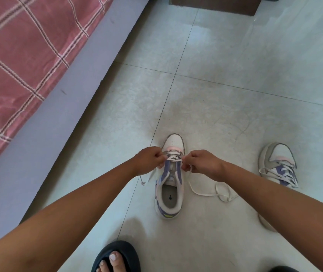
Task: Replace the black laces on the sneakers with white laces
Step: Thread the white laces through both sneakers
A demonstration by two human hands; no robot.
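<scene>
A white, purple and pink sneaker (169, 195) stands on the tiled floor, toe pointing away from me. A white lace (173, 156) crosses its lowest eyelets. My left hand (150, 160) pinches the lace at the shoe's left side, and a short loose end (147, 178) hangs below it. My right hand (202, 164) pinches the lace at the right side; its long free end (209, 193) trails over the floor. A second sneaker (278, 165), laced in white, stands to the right, partly behind my right forearm.
A bed with a red checked cover (19, 55) and a grey side panel (62, 118) runs along the left. My foot in a dark slipper (117, 258) is at the bottom. A brown piece of furniture (213, 4) stands at the top.
</scene>
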